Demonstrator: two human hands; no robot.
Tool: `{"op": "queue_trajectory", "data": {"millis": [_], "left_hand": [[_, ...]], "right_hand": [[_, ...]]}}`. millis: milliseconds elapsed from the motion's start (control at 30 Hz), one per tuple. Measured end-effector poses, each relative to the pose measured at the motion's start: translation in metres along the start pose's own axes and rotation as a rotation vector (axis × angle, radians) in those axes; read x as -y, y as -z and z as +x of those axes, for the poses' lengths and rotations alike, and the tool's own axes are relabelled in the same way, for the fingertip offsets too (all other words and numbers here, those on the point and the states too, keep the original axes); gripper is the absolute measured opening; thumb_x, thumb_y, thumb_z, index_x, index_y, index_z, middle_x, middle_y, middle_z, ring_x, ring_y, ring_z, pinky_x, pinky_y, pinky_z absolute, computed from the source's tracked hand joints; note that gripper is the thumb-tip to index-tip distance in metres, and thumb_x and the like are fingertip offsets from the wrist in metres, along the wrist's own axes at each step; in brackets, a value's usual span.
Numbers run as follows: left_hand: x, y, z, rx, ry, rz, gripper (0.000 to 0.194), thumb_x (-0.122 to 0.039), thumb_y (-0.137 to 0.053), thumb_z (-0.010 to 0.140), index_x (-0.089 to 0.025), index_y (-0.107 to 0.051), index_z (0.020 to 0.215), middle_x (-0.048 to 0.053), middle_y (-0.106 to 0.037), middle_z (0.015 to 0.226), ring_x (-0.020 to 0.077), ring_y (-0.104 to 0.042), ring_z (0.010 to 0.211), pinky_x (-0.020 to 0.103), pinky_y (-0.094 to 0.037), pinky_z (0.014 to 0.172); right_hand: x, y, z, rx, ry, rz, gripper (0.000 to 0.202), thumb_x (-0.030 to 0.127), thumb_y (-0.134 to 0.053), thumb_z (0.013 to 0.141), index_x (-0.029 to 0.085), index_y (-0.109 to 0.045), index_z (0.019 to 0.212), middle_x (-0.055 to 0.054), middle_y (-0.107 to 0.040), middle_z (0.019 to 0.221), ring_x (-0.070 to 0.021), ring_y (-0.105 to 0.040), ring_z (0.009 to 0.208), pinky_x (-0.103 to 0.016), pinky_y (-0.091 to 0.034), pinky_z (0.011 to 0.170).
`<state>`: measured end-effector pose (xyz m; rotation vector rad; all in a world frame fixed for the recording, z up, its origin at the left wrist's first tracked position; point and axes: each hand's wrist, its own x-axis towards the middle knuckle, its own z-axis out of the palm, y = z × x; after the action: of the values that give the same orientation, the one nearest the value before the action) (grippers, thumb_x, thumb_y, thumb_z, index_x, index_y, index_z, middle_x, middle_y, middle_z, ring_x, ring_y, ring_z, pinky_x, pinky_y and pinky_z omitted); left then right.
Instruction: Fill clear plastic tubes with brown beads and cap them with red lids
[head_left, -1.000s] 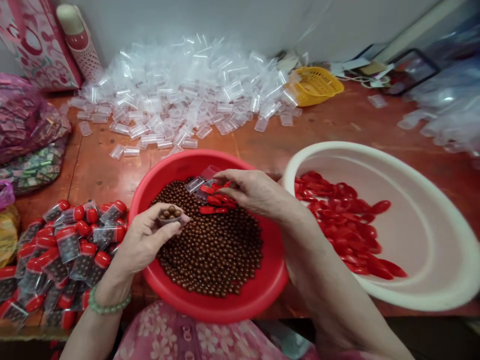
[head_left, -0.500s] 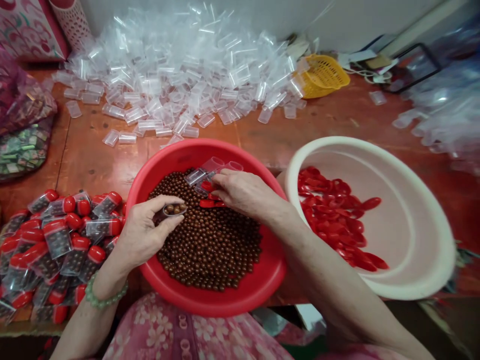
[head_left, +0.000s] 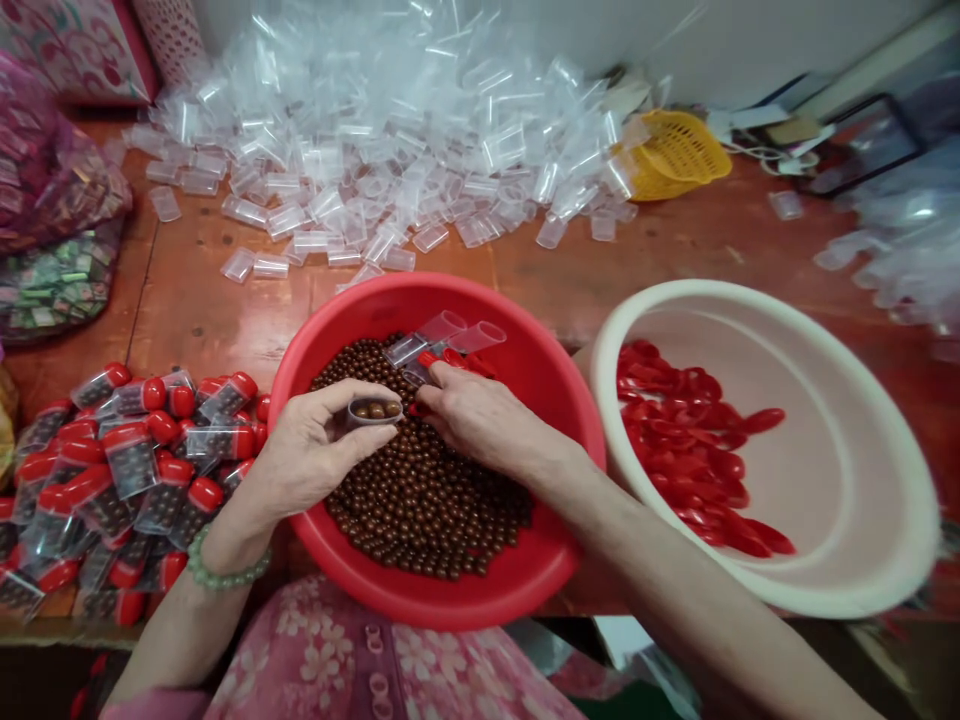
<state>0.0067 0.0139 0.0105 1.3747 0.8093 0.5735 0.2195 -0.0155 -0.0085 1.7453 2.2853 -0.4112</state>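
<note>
My left hand (head_left: 319, 450) grips a small clear plastic container (head_left: 352, 412) between thumb and fingers. Its oval mouth faces right, and brown balls show inside. Just to the right, my right hand (head_left: 480, 410) has its fingers closed on a red cap, mostly hidden under the fingertips. Both hands are over a red basin (head_left: 442, 605) holding a mass of loose brown balls (head_left: 442, 510). More red caps (head_left: 469, 362) and a few clear containers (head_left: 480, 336) lie on the balls at the basin's far side, close to my right fingers.
Red caps (head_left: 675, 430) fill the left part of a white basin (head_left: 847, 420). Filled, red-capped containers (head_left: 131, 460) are piled at left. A heap of clear containers (head_left: 375, 150) lies at the back beside a yellow basket (head_left: 675, 155). Bagged items (head_left: 60, 280) sit far left.
The container has moved closer to my right hand, its mouth turned more toward it. My right hand has drawn slightly lower, with a red cap at its fingertips. The view has shifted a little.
</note>
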Motion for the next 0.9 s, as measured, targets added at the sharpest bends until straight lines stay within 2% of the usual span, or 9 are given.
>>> {"op": "queue_trajectory", "data": {"millis": [100,233,333,433,567,633,767,900], "left_hand": [[-0.003,-0.003,-0.005,0.021,0.023,-0.057,0.022,-0.020,-0.063,0.083,-0.015,-0.066,0.103,0.004,-0.071,0.096,0.0138,-0.065,0.091,0.024,-0.049,0.083],[-0.006,-0.006,-0.007,0.021,0.028,-0.084,0.023,-0.019,-0.064,0.081,-0.017,-0.064,0.104,0.003,-0.070,0.095,0.0136,-0.065,0.090,0.025,-0.048,0.083],[-0.008,-0.006,-0.006,0.027,0.029,-0.125,0.018,-0.018,-0.064,0.080,-0.015,-0.065,0.097,0.004,-0.070,0.093,0.0137,-0.064,0.088,0.025,-0.048,0.083],[-0.007,-0.006,-0.006,0.039,0.018,-0.147,0.019,-0.019,-0.064,0.080,-0.014,-0.064,0.098,0.004,-0.068,0.093,0.0136,-0.063,0.087,0.027,-0.047,0.084],[0.000,-0.009,-0.004,-0.066,-0.069,-0.041,0.019,-0.019,-0.062,0.079,-0.014,-0.063,0.098,0.006,-0.064,0.100,0.0157,-0.058,0.096,0.030,-0.044,0.091],[0.003,-0.011,-0.004,-0.085,-0.049,-0.034,0.020,-0.021,-0.061,0.080,-0.014,-0.062,0.099,0.006,-0.064,0.100,0.0160,-0.058,0.094,0.030,-0.044,0.088],[0.003,-0.011,-0.003,-0.060,0.047,-0.064,0.019,-0.027,-0.063,0.079,-0.014,-0.062,0.093,0.002,-0.062,0.083,0.0131,-0.056,0.077,0.027,-0.043,0.074],[0.001,-0.010,-0.002,-0.061,0.062,-0.147,0.020,-0.027,-0.066,0.076,-0.013,-0.062,0.090,0.001,-0.062,0.080,0.0117,-0.055,0.074,0.025,-0.044,0.073]], "right_hand": [[-0.004,0.002,-0.005,-0.141,-0.003,0.187,0.008,0.021,-0.053,0.089,0.015,-0.059,0.085,-0.012,-0.061,0.094,-0.0248,-0.057,0.089,-0.036,-0.044,0.078],[-0.008,0.005,-0.014,-0.272,-0.042,0.779,0.015,0.033,-0.058,0.088,0.019,-0.055,0.090,-0.004,-0.064,0.083,-0.0176,-0.059,0.075,-0.031,-0.048,0.069],[-0.005,0.005,-0.018,-0.384,0.017,1.018,0.021,0.038,-0.060,0.087,0.020,-0.058,0.098,-0.003,-0.066,0.090,-0.0168,-0.062,0.080,-0.030,-0.050,0.072],[0.000,0.010,-0.022,-0.422,0.109,0.949,0.020,0.032,-0.062,0.087,0.021,-0.064,0.104,-0.004,-0.067,0.095,-0.0179,-0.064,0.087,-0.032,-0.050,0.079],[0.010,0.028,-0.028,-0.324,0.229,0.691,0.018,0.020,-0.058,0.088,0.021,-0.068,0.102,-0.005,-0.063,0.091,-0.0168,-0.062,0.082,-0.031,-0.050,0.074],[0.014,0.035,-0.029,-0.288,0.262,0.655,0.018,0.018,-0.056,0.089,0.020,-0.068,0.102,-0.005,-0.064,0.089,-0.0166,-0.062,0.082,-0.030,-0.049,0.073],[0.015,0.038,-0.029,-0.319,0.259,0.793,0.012,0.021,-0.062,0.086,0.020,-0.065,0.098,-0.002,-0.065,0.086,-0.0149,-0.061,0.078,-0.028,-0.048,0.071],[0.022,0.027,-0.025,-0.447,0.146,1.102,0.010,0.026,-0.065,0.085,0.023,-0.063,0.095,0.000,-0.063,0.088,-0.0136,-0.060,0.081,-0.027,-0.048,0.076]]}}
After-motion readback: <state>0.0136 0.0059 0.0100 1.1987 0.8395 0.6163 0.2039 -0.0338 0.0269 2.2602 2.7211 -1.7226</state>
